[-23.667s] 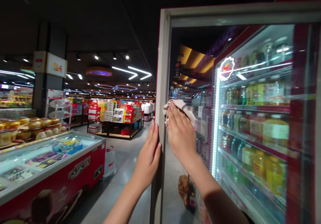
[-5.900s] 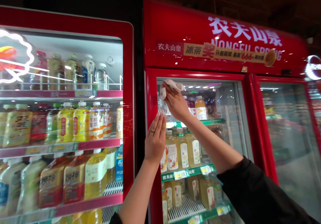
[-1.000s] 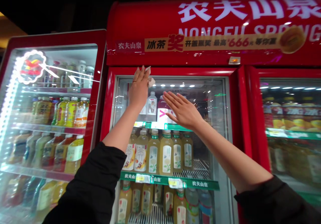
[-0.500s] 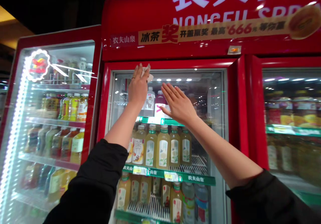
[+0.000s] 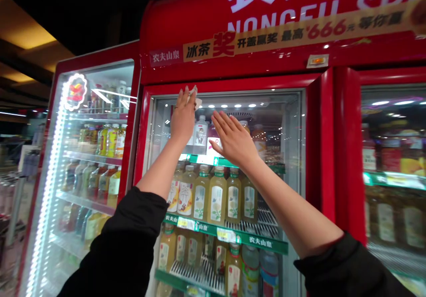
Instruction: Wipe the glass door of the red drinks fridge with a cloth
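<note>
My left hand [image 5: 183, 117] is raised to the upper left of the red fridge's glass door [image 5: 286, 137]. Under its fingers it holds a crumpled white tissue [image 5: 197, 103], which pokes out on the right side; the rest is hidden behind the hand. My right hand [image 5: 234, 137] holds nothing. Its fingers are stretched out, slanting up and left, with the palm toward the same glass; whether it touches cannot be made out. Behind the door, bottles of yellowish drink [image 5: 217, 197] stand on a middle shelf, and a white-labelled bottle [image 5: 200, 132] is above.
A second red fridge [image 5: 95, 155] with a lit edge stands to the left, stocked with bottles. Another glass door [image 5: 392, 155] is on the right. Above runs a red header with a promotional strip [image 5: 266, 37] and a small orange switch [image 5: 317, 60].
The view has turned slightly left, showing more of the left fridge and the area beyond it. Both hands stay in nearly the same place at the glass.
</note>
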The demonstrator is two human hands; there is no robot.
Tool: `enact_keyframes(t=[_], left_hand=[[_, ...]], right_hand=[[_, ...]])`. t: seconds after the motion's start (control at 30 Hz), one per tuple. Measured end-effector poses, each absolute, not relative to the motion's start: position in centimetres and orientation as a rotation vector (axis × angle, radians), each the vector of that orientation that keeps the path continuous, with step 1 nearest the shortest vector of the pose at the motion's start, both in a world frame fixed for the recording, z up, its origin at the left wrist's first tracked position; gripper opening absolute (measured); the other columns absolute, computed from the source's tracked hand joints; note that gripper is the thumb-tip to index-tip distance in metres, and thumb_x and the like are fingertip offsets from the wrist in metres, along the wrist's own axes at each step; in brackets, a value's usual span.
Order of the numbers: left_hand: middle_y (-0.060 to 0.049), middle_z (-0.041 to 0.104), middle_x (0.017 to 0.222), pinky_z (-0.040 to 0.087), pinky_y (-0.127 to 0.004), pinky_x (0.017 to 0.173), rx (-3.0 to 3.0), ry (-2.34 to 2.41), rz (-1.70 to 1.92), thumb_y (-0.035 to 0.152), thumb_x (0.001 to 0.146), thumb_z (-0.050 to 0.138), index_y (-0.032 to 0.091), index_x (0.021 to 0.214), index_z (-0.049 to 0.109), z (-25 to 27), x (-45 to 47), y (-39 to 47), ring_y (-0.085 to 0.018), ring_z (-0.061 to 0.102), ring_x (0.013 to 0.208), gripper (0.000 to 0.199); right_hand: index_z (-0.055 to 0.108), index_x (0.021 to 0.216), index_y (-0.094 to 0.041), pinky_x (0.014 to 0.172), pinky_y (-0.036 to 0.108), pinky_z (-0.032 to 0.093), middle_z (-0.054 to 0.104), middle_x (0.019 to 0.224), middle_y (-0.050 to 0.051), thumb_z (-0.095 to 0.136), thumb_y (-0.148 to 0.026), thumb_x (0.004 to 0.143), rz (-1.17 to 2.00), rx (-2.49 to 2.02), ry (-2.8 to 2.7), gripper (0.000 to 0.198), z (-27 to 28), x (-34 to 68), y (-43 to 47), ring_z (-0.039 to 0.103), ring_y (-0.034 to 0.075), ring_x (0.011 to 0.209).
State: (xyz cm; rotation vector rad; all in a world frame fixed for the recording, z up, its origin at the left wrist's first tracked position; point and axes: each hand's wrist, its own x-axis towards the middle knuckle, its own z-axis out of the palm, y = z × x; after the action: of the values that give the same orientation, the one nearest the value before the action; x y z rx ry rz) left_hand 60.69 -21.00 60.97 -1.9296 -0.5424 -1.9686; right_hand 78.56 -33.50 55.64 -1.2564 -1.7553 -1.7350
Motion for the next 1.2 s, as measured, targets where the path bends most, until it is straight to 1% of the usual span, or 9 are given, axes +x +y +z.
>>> enact_keyframes(t=[0.1,0.2,0.33,0.43,0.57,0.77,0.93,1.07,1.2], left_hand=[[-0.001,0.042,0.184,0.033,-0.052,0.143,-1.929,-0.609,-1.957,0.009,0.109,0.038,0.032,0.172,0.047,59.5,61.2,-21.6,-0.026,0.029,0.175,0.068],[-0.001,0.039,0.186,0.028,-0.045,0.145,-1.987,-0.580,-1.827,0.003,0.104,0.035,0.028,0.172,0.049,59.7,62.1,-22.7,-0.023,0.025,0.176,0.074],[0.002,0.035,0.188,0.027,-0.050,0.145,-2.071,-0.483,-1.707,-0.002,0.100,0.036,0.031,0.171,0.049,61.9,61.7,-23.1,-0.022,0.021,0.177,0.080],[0.005,0.033,0.188,0.026,-0.046,0.145,-2.054,-0.520,-1.773,0.003,0.104,0.037,0.035,0.172,0.048,62.3,60.6,-22.4,-0.021,0.020,0.178,0.076],[-0.001,0.039,0.186,0.025,-0.047,0.146,-1.986,-0.609,-1.874,0.005,0.106,0.038,0.028,0.171,0.050,60.1,60.1,-21.5,-0.023,0.026,0.176,0.070],[0.002,0.037,0.187,0.030,-0.048,0.145,-2.071,-0.457,-1.798,0.002,0.103,0.036,0.029,0.169,0.051,59.3,61.9,-22.0,-0.022,0.022,0.177,0.073],[0.007,0.030,0.189,0.023,-0.049,0.147,-2.115,-0.418,-1.750,0.004,0.106,0.033,0.030,0.170,0.048,61.8,61.3,-22.1,-0.023,0.018,0.178,0.071],[0.009,0.034,0.187,0.023,-0.050,0.148,-2.047,-0.513,-1.871,0.005,0.104,0.034,0.039,0.172,0.046,60.9,60.2,-21.6,-0.020,0.021,0.178,0.077],[0.002,0.036,0.187,0.021,-0.050,0.148,-2.107,-0.523,-1.861,0.007,0.105,0.038,0.033,0.174,0.045,58.7,60.9,-22.3,-0.025,0.021,0.178,0.073]], right_hand=[[0.018,0.182,-0.012,0.143,0.054,0.033,0.033,0.187,0.012,0.041,-0.045,0.113,-1.702,-1.256,-1.770,0.079,55.6,78.5,-33.6,0.033,0.030,0.174],[0.023,0.181,-0.010,0.144,0.056,0.030,0.034,0.186,0.013,0.039,-0.039,0.113,-1.640,-1.254,-1.718,0.076,55.6,78.6,-33.7,0.031,0.030,0.175],[0.029,0.179,-0.007,0.145,0.057,0.027,0.032,0.187,0.016,0.038,-0.043,0.112,-1.556,-1.291,-1.631,0.077,55.8,78.8,-33.7,0.027,0.032,0.176],[0.025,0.181,-0.010,0.145,0.059,0.025,0.029,0.188,0.014,0.037,-0.044,0.112,-1.531,-1.295,-1.649,0.078,55.8,78.9,-33.5,0.025,0.032,0.177],[0.015,0.184,-0.016,0.145,0.061,0.025,0.025,0.189,0.011,0.038,-0.044,0.113,-1.519,-1.294,-1.680,0.079,55.8,79.3,-33.9,0.023,0.031,0.177],[0.025,0.182,-0.018,0.145,0.056,0.028,0.029,0.188,0.008,0.039,-0.040,0.116,-1.561,-1.315,-1.921,0.071,56.2,80.7,-35.9,0.025,0.028,0.176],[0.027,0.181,-0.025,0.143,0.054,0.033,0.033,0.186,0.003,0.044,-0.037,0.116,-1.580,-1.251,-2.082,0.069,57.5,82.3,-37.5,0.032,0.024,0.174],[0.028,0.181,-0.028,0.143,0.053,0.034,0.035,0.185,-0.001,0.040,-0.030,0.115,-1.585,-1.265,-2.090,0.067,57.6,82.7,-38.2,0.034,0.022,0.173],[0.026,0.181,-0.028,0.144,0.056,0.030,0.031,0.187,-0.001,0.041,-0.030,0.114,-1.618,-1.298,-2.000,0.069,57.0,82.5,-37.9,0.030,0.023,0.175]])
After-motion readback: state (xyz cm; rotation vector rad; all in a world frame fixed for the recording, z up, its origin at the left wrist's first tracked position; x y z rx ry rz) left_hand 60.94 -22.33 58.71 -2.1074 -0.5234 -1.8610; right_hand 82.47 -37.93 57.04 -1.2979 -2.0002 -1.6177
